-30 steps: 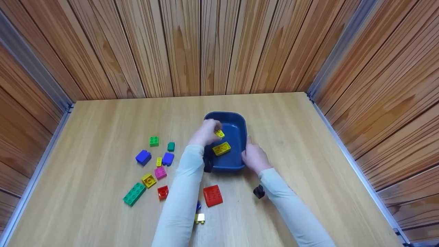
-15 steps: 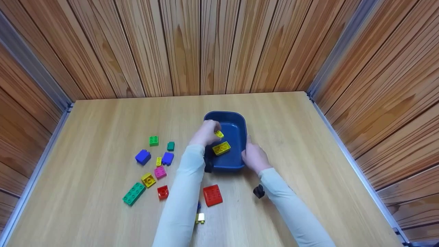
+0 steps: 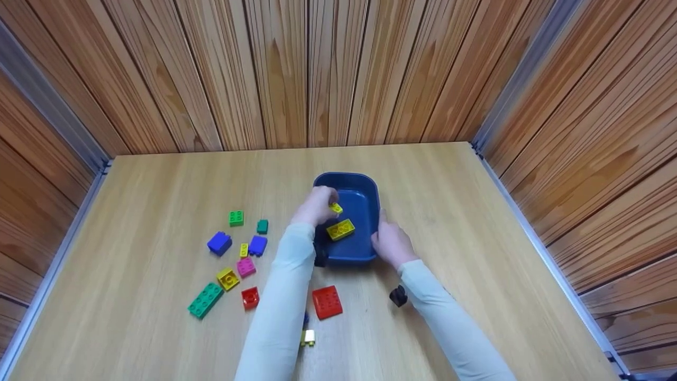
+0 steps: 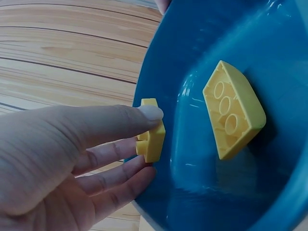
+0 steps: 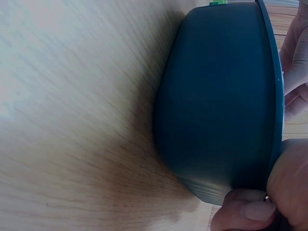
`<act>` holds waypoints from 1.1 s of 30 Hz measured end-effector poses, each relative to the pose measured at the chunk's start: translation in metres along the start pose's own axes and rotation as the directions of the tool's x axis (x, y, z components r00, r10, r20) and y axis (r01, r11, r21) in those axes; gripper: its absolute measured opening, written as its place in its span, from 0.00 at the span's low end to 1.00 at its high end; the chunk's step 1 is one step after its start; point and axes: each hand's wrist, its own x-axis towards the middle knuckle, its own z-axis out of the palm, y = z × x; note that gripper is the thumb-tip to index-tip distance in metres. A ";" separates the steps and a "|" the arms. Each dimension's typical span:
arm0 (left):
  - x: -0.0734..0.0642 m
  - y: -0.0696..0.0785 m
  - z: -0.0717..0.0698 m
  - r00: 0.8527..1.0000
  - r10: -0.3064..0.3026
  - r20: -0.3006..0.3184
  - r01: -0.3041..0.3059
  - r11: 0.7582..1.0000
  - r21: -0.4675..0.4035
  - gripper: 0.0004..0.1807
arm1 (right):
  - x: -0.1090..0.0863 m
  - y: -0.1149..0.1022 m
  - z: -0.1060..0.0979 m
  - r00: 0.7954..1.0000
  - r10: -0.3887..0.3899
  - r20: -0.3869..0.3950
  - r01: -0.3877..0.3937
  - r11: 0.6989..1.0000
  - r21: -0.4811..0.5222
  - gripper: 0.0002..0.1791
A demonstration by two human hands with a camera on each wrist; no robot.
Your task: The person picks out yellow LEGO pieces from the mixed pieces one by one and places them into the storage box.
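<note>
My left hand (image 4: 82,159) pinches a small yellow toy brick (image 4: 154,132) between thumb and fingers, just inside the left side of a dark blue plastic tub (image 3: 365,254). In the tub lies a larger yellow brick (image 3: 340,229), its hollow side with round tubes showing in the left wrist view. At the tub's right side, my right hand (image 3: 394,243) holds the rim; a thumb and finger meet near it in the right wrist view. The tub rests on the wooden table (image 3: 449,211).
Left of the tub lie several loose bricks, among them a green one (image 3: 206,300), a blue one (image 3: 219,243) and a pink one (image 3: 246,266). A red brick (image 3: 327,302) sits in front of the tub. My left sleeve (image 3: 277,307) partly hides other bricks. Wooden walls enclose the table.
</note>
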 end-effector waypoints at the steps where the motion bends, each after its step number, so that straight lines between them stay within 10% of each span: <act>1: 0.000 0.000 -0.001 1.000 -0.003 0.003 0.003 1.000 0.000 0.20 | 0.000 0.000 0.000 1.000 0.003 0.002 -0.003 1.000 0.002 0.37; 33: -0.010 0.009 -0.012 1.000 -0.002 -0.004 0.002 1.000 0.008 0.22 | 0.001 0.000 0.001 1.000 0.016 0.012 -0.016 1.000 0.002 0.36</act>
